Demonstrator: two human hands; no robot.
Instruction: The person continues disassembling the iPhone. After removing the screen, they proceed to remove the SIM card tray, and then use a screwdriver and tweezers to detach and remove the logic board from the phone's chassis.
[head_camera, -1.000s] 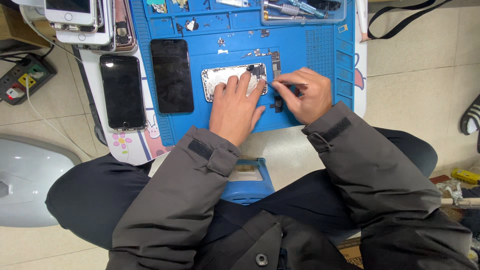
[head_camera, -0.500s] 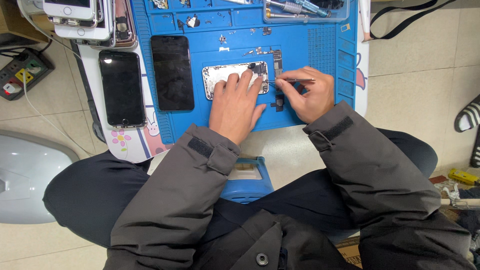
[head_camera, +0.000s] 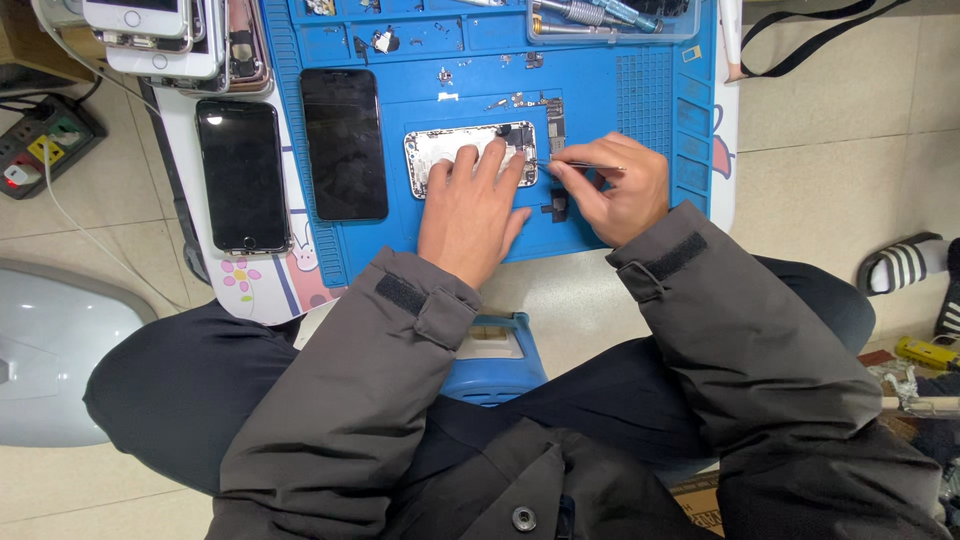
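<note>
Already opened, the silver phone shell lies pinned under the flat left hand; the right hand pinches thin metal tweezers at its still-populated top end.

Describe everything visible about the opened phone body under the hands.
The opened phone body is a silvery, round-cornered metal shell lying flat and lengthwise across the blue repair mat. Its screen is off, and dark components show at its right end. The left hand rests fingers spread on it, hiding much of its inside. The right hand brings thin metal tweezers to its right edge.
</note>
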